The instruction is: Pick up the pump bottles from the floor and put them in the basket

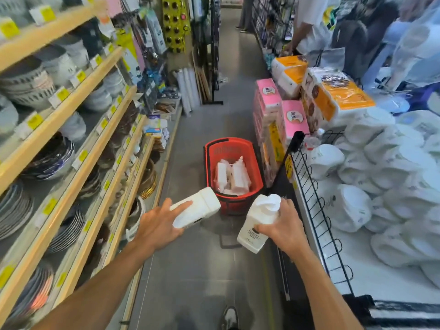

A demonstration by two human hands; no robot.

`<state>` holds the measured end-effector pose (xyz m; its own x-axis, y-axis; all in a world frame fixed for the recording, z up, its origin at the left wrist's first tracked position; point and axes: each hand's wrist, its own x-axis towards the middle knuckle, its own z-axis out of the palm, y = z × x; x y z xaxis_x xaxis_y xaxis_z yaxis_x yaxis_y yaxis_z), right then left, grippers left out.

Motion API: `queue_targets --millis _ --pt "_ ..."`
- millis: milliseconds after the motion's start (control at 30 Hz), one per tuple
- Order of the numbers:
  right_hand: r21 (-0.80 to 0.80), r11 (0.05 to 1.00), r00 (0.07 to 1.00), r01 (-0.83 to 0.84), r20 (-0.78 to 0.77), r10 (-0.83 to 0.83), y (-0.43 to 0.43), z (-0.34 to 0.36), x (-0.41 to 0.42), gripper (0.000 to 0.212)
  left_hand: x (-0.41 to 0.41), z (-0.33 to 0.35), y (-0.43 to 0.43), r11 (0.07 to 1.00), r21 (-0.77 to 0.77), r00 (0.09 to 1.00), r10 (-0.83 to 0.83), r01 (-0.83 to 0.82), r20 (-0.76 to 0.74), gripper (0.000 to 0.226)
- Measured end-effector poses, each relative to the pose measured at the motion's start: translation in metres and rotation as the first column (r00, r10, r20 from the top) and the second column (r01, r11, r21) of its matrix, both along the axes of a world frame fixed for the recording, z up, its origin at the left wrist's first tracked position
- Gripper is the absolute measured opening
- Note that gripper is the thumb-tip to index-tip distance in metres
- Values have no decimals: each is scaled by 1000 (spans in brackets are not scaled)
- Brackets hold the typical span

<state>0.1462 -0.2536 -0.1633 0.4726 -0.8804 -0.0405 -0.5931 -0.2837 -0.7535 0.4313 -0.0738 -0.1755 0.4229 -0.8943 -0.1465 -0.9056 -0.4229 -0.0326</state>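
Retail shop aisle, housewares dept. At 9 o'clock: wooden shelves (66, 25) w/ stacked bowls (26, 84) & plates (14, 208), yellow price tags (63, 94) along each edge. At 12: red shopping basket (228, 140) on floor. At 1: stacked tissue packs (269, 94). At 3: wire-fenced display (316, 210) of bagged white goods (352, 206). Another person (314, 25) further back.

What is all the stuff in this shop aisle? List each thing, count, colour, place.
basket: one, red, floor, mid-aisle
bottles in basket: several, white, lying inside
pump bottle: one, white, held sideways near basket's left corner
second pump bottle: one, white, held, further right
shelves: several, wooden, left side
bowls and plates: many, mixed colours, on shelves
pink packs: several, stacked right of basket
orange packs: several, behind the pink
bagged goods: many, white, piled far right
other person: one, white top, up the aisle
left hand: grips pump bottle
right hand: grips second pump bottle
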Motion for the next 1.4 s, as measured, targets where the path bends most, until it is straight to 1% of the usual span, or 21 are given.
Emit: queue_targets --millis 133,233,333,500,567,700,833,933,1033,1167,1233,1300,1400 --pt "-12 999 1000 -31 2 31 -49 -4 28 84 23 -5 -38 999 8 999 37 -37 -36 80" --pt "-8 999 999 -47 1 47 -76 -5 50 85 39 -8 -57 999 2 999 34 -34 -24 79" --pt "-1 998 997 -57 -43 57 -100 -6 74 85 59 -11 -78 999 -9 999 48 -48 -14 79" --pt "13 999 999 -29 -33 29 -128 -9 120 86 106 -20 -116 998 -5 994 67 -68 -91 79" --pt "24 1000 1000 2 -6 -1 -136 -10 133 85 124 -22 -129 998 16 995 56 -54 -88 79" --pt "64 995 997 75 -7 -75 -152 -16 156 83 164 -28 -163 997 73 993 -3 11 -120 79" --pt "60 991 991 123 -58 -120 -172 -23 172 84 192 -37 -200 993 110 987 -17 35 -157 78" --pt "67 983 984 169 -64 -165 -189 -28 181 82 208 -42 -230 991 118 986 -40 60 -162 80" --pt "65 983 981 170 -100 -163 -215 -33 192 80 222 -50 -261 986 135 981 -77 102 -176 81" --pt "87 979 979 185 -100 -176 -259 -48 212 80 241 -62 -306 979 163 978 -90 121 -189 79" --pt "90 979 978 185 -110 -175 -278 -57 221 82 247 -68 -327 971 200 975 -87 129 -204 79" --pt "95 976 976 195 -113 -184 -294 -67 231 83 251 -74 -346 954 253 976 -113 159 -187 79" --pt "141 967 973 211 -123 -194 -320 -79 242 83 259 -82 -373 932 310 973 -133 187 -187 77"
